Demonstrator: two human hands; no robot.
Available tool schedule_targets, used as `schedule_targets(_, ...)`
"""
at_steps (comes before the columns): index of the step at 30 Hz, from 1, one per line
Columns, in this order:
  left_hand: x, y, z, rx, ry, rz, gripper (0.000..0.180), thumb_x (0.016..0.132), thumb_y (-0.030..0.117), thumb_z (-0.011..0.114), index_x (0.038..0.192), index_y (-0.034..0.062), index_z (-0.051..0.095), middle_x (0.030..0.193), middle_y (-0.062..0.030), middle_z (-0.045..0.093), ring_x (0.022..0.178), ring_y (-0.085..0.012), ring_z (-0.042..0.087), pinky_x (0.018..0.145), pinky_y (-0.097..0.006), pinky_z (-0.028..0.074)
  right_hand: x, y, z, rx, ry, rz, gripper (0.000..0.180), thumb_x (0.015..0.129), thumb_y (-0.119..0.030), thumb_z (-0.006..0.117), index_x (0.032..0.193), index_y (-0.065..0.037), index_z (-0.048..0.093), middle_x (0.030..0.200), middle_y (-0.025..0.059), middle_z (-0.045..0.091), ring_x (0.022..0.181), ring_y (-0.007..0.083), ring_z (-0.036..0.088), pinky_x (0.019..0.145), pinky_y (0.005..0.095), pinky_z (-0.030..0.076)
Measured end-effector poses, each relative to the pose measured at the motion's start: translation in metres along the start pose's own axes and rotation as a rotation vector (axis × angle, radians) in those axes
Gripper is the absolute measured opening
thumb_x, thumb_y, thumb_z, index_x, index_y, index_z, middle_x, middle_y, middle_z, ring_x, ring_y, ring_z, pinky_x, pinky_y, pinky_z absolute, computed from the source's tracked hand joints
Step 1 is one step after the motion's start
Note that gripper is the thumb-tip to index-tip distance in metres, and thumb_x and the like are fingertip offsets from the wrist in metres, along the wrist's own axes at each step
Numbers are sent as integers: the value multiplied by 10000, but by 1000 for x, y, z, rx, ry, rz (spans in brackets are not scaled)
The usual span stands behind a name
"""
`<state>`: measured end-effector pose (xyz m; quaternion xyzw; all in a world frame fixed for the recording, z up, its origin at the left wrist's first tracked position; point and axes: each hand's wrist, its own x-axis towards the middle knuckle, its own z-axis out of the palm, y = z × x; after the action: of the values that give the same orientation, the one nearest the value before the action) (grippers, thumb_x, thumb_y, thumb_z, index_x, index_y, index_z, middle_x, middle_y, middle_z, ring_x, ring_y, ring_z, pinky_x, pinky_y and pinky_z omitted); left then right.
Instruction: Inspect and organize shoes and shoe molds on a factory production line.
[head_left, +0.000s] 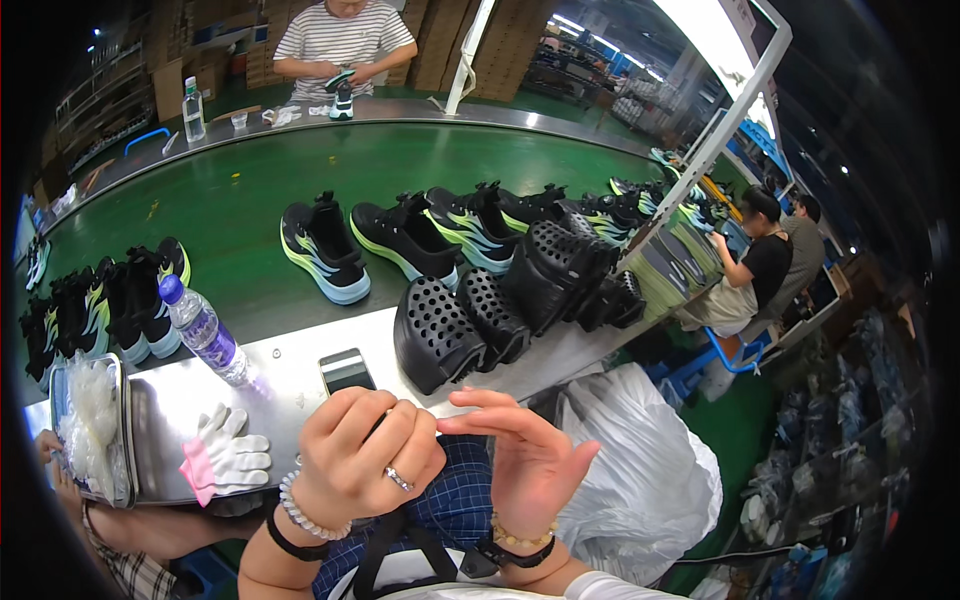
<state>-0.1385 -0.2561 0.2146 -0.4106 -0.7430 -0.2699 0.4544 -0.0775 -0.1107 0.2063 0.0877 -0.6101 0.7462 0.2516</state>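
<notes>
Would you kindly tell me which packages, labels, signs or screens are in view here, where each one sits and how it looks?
Phone: flat on the steel ledge just beyond the left hand, dark blank screen.
Near water bottle: lying tilted on the ledge, blue cap, purple label.
Far water bottle: upright across the green belt, pale label.
Cardboard boxes: stacked brown, far wall.
White plastic bag: bulging, beside the right hand.
</notes>
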Motion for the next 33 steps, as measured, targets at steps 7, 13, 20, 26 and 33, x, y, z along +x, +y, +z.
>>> schedule_targets(7, -4, -16, -4, 34, -24, 127, 141, 639, 76, 674, 766, 68, 614, 748, -28, 587, 728, -180, 590, 650, -308, 488, -1, -1, -6, -90, -51, 25, 1000, 924, -704, 21, 963, 69, 655, 820, 218, 692, 1052, 362, 605, 1052, 501, 335)
schedule_targets(13, -2, -10, -17, -563, -48, -281, 174, 605, -39, 659, 736, 39, 576, 640, -49, 580, 544, -215, 581, 506, -302, 473, 11, 12, -3, 988, -160, 300, 798, 968, -658, 127, 996, -21, 607, 783, 80, 593, 1113, 337, 554, 1093, 494, 277)
schedule_targets(20, 4, 18, -17, -800, -46, -483, 146, 668, -38, 674, 793, 22, 629, 643, -67, 606, 545, -194, 614, 525, -271, 484, 11, 13, 9, 1171, -234, 341, 683, 964, -661, 200, 908, -82, 558, 742, 53, 536, 1097, 298, 521, 1135, 510, 211)
schedule_targets(26, 5, 27, -16, -806, -105, -452, 149, 687, 32, 734, 812, 58, 659, 651, -36, 620, 519, -183, 598, 476, -264, 451, 13, 13, 12, 1158, -291, 310, 641, 969, -646, 217, 868, -105, 546, 704, 37, 533, 1033, 288, 479, 1158, 528, 134)
schedule_targets(33, 3, 30, -15, -769, -71, -427, 160, 671, 68, 768, 797, 74, 670, 675, -43, 633, 522, -191, 598, 468, -261, 442, 11, 10, 15, 1172, -331, 302, 657, 964, -656, 187, 847, -107, 531, 677, 33, 511, 1013, 292, 480, 1161, 534, 129)
